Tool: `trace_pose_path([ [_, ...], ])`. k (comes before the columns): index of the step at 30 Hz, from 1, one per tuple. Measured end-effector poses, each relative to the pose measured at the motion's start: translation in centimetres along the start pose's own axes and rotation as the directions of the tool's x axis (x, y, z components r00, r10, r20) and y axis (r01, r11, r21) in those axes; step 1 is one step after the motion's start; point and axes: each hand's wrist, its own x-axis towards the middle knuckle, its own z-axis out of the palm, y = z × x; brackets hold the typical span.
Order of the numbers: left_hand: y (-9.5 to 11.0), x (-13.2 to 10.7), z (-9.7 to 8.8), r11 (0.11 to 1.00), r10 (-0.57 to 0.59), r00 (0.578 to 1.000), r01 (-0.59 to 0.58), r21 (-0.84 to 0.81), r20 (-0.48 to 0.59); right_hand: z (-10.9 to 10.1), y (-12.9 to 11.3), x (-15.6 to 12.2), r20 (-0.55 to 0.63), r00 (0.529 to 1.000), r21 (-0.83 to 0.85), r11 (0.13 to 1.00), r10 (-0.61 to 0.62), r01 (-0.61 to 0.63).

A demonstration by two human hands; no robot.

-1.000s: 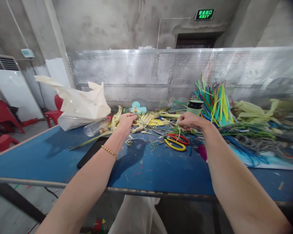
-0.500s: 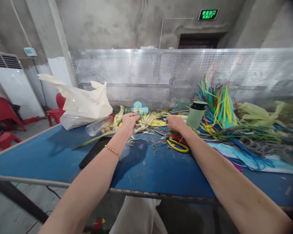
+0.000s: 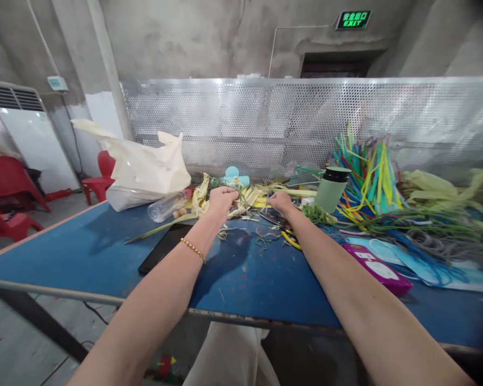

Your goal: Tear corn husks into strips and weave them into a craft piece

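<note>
Holds both hands out over the blue table (image 3: 257,289), at the messy heap of husks (image 3: 250,196). Seems busy with small finger work in the husks. Next, would likely call for a light pinch with the left hand (image 3: 222,201) and a steady right hand (image 3: 280,202). Bends the left fingers toward the thumb, tips close. Curls the right fingers in a loose bunch, tips also close. Can't tell, so small and far off, of any gap between the tips, or of anything held in them. Has husks right by the left fingertips, with more between the two hands. Has the scissors (image 3: 291,240) just below the right hand, partly hidden, and the jar (image 3: 330,194) to the right, apart from the fingers.
</note>
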Motion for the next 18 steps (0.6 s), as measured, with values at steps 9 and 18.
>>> trace_pose_path([
  [9, -0.8, 0.0, 0.3, 0.993, -0.015, 0.999, 0.020, 0.113, -0.043, -3.8, -2.6, -2.5, 0.053, 0.975, 0.829, 0.554, -0.218, 0.079],
  [18, -1.6, -0.6, 0.7, 0.999, -0.043, 0.995, 0.041, 0.026, 0.085, -4.3, -6.0, -5.2, -0.003, 0.969, 0.748, 0.643, -0.247, 0.166],
])
